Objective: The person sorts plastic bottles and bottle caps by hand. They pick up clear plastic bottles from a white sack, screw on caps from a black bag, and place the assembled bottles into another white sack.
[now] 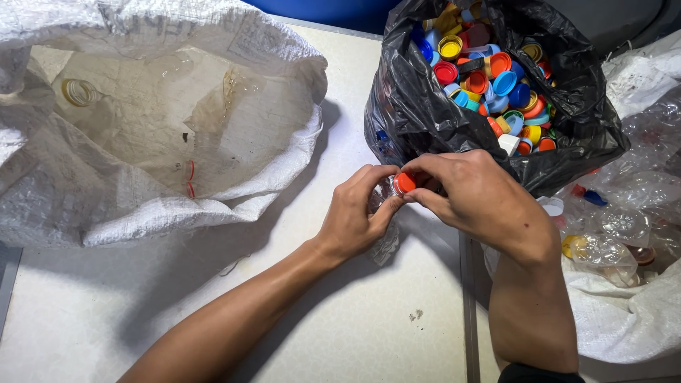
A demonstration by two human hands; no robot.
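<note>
White table top (340, 312) fills the lower part of the view, with a few small crumbs on it and a seam running down on the right side. Both hands meet near the middle of the table. Left hand (357, 213) is closed around a clear plastic bottle (384, 202), crushed and lying low over the table, so only a part of it shows between the fingers and below the palm. Right hand (472, 190) comes from the right, and its thumb and fingers are pinched on the orange cap (405, 182) that sits on the neck of the bottle. The two hands touch each other around the cap. Just behind the hands stands a black plastic bag (411, 106), open at the top and full of loose bottle caps (489, 78) in red, blue, yellow and orange colours. On the left side lies a big white woven sack (177, 206) with its mouth open toward the camera; inside it some clear crushed bottles can be seen, with a few red rings. On the right edge there is another white sack (624, 319), and on it lie more clear bottles (617, 227), some with caps on. A dark blue surface shows at the top, behind the sacks.
</note>
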